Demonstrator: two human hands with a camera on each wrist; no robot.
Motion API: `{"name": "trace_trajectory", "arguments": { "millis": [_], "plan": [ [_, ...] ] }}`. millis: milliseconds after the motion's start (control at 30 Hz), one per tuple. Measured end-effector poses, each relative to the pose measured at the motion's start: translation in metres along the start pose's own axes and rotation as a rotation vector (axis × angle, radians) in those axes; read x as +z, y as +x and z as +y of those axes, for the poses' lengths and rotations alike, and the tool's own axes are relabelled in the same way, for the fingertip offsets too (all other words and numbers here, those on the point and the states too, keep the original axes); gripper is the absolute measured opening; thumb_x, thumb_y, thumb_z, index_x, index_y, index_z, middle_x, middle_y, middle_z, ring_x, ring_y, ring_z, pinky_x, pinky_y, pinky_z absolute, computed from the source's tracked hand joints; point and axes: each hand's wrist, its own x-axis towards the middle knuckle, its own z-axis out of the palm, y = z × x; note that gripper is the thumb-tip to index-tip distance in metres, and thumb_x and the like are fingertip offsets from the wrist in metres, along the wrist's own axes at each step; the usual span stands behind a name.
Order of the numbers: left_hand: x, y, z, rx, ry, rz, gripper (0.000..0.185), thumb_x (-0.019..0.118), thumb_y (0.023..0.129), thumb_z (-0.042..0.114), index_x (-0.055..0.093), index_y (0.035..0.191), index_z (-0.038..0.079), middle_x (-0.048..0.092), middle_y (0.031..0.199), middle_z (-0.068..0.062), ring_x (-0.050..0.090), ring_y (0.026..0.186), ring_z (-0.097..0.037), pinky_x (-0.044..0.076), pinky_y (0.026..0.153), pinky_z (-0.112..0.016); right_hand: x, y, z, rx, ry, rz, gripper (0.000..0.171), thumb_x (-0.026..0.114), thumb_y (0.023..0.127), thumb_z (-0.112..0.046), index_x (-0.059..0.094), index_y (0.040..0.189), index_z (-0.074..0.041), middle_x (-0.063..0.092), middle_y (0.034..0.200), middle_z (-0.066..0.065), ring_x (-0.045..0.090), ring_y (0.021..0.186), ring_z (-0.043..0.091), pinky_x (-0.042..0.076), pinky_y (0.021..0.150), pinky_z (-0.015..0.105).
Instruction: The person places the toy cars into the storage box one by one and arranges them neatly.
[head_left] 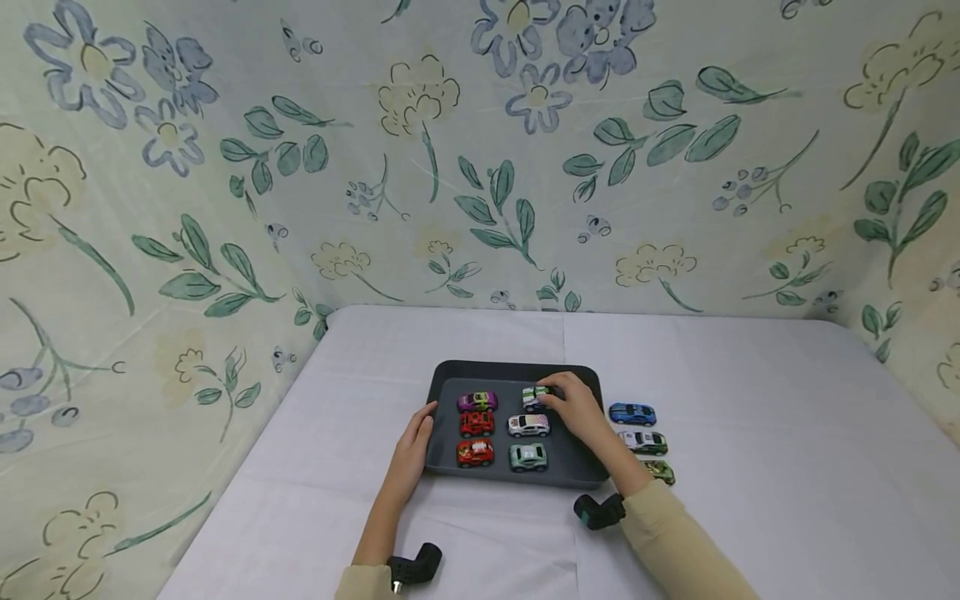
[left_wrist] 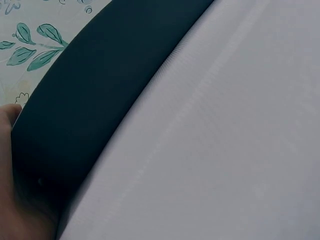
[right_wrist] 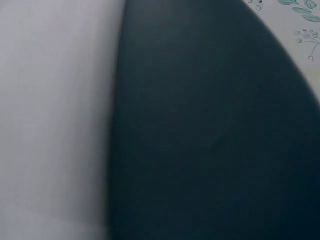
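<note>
One narrow grip [head_left: 576, 406] on car [head_left: 532, 398]

tray [head_left: 568, 464] against left hand [head_left: 411, 448]: matt, smooth, plastic-looking | toy car [head_left: 533, 401] in right hand [head_left: 576, 406]: glossy | tablecloth [head_left: 495, 533] below both: matt fabric

The place looks like a small staged tabletop corner — a set arranged for recording — though whether it sits in a home or a studio cannot be told. A floral backdrop [head_left: 487, 317] of blue and yellow blooms and green leaves rises behind the table and along both sides, with slight wrinkles like fabric. A white cloth [head_left: 787, 417] with visible creases covers the tabletop. Black devices [head_left: 600, 511] strapped at the person's wrists — evidently cameras — point to filming.
</note>
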Motion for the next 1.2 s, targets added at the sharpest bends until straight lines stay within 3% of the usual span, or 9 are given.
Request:
{"name": "trace_trajectory", "arguments": {
  "millis": [67,300,467,700,1200],
  "plan": [
    [0.000,-0.004,0.008,0.005,0.019,0.001,0.043,0.034,0.099,0.032,0.040,0.137,0.012,0.034,0.145,-0.013,0.025,0.137,-0.034,0.020,0.110,-0.054,0.003,0.003,-0.001,-0.005,-0.003,0.000,0.027,0.063,0.085,-0.017,0.064,0.109,-0.005,0.055,0.116,0.016,0.050,0.114,0.033,0.041,0.096,0.048],
    [0.001,0.007,-0.015,0.004,-0.004,0.007,0.045,0.035,0.096,0.044,0.042,0.135,0.023,0.035,0.146,-0.006,0.025,0.138,-0.028,0.019,0.112,-0.051,0.016,0.010,0.001,0.018,-0.007,-0.020,0.027,0.063,0.085,-0.016,0.064,0.109,-0.004,0.055,0.117,0.018,0.052,0.112,0.034,0.042,0.095,0.048],
    [0.000,-0.004,0.009,-0.001,-0.006,-0.002,0.041,0.035,0.099,0.030,0.040,0.137,0.014,0.034,0.146,-0.012,0.023,0.138,-0.032,0.018,0.111,-0.053,0.019,0.011,0.001,0.032,-0.027,-0.042,0.028,0.062,0.086,-0.017,0.063,0.111,-0.003,0.054,0.116,0.018,0.052,0.111,0.033,0.042,0.094,0.047],
    [0.000,-0.006,0.011,0.005,0.004,-0.001,0.042,0.034,0.099,0.030,0.039,0.137,0.013,0.034,0.146,-0.012,0.024,0.137,-0.031,0.019,0.112,-0.051,0.017,0.008,-0.001,0.042,-0.095,-0.076,0.033,0.060,0.088,-0.018,0.059,0.117,-0.004,0.052,0.121,0.018,0.050,0.115,0.033,0.041,0.097,0.047],
    [-0.001,-0.004,0.008,0.004,0.015,-0.004,0.043,0.034,0.099,0.031,0.039,0.138,0.013,0.034,0.146,-0.011,0.024,0.138,-0.031,0.019,0.112,-0.051,0.007,-0.020,-0.015,0.003,-0.193,0.037,0.047,0.055,0.090,-0.035,0.051,0.129,-0.010,0.046,0.136,0.013,0.042,0.125,0.035,0.032,0.102,0.056]
  ]
}}
